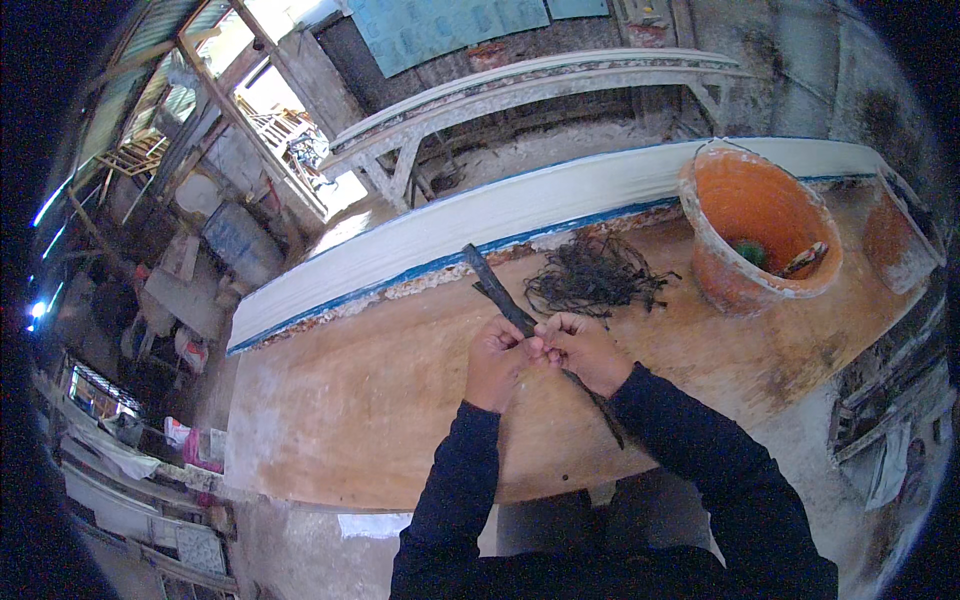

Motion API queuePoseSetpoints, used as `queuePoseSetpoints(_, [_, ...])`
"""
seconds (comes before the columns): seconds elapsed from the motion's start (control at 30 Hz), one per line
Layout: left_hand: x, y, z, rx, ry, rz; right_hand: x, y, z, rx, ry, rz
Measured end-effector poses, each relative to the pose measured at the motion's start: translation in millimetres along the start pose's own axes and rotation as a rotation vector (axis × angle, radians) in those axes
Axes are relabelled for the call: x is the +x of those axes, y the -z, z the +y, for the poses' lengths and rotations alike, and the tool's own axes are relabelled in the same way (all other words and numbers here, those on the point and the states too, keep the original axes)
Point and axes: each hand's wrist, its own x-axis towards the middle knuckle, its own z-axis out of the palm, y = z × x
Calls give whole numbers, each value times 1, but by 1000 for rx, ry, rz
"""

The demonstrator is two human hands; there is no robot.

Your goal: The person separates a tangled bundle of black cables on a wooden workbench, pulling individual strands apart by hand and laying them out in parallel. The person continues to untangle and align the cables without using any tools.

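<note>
Both my hands are close together above the wooden tabletop [340, 430], fingers pinching one long black strip [488, 276]. My left hand [495, 365] grips it around its middle. Fingertips of my right hand [590, 355] meet those of the left on the same strip. The upper end, wide and split into pieces, points away from me. A thinner tail slants down to the right, under my right wrist. Whether the strip is cloth, rubber or fibre I cannot tell. Just beyond my hands lies a tangled heap of thin black strands [600, 275].
An orange bucket [715, 262], smeared with white, stands at the right with a green thing and a stick-like tool inside. A long white moulding [440, 255] with a blue edge runs along the table's far side. Behind it is a white-stained bench [540, 85].
</note>
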Motion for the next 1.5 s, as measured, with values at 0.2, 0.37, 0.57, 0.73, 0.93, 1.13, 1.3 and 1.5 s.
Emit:
queuePoseSetpoints(0.2, [8, 12, -20, -122, 98, -40, 2, 4, 2, 160, -19, 9])
queuePoseSetpoints(0.37, [9, 8, -20, -194, 152, -38, 6, 15, 7, 227, -9, 17])
queuePoseSetpoints(0.57, [8, 12, -17, -240, 142, -9, 4, 12, -2, 303, -78, -38])
queuePoseSetpoints(0.73, [8, 11, -14, -255, 121, -1, 4, 10, -5, 404, -91, -101])
queuePoseSetpoints(0.93, [7, 9, -6, -337, 121, -23, 5, 13, -3, 408, -87, -156])
queuePoseSetpoints(1.13, [7, 11, -7, -334, 149, -40, 5, 14, -5, 247, -71, -126])
queuePoseSetpoints(1.3, [8, 11, -9, -283, 139, -41, 3, 12, -7, 115, -8, -46])
queuePoseSetpoints(1.5, [8, 10, -10, -287, 122, 3, 5, 8, -1, -145, 182, 5])
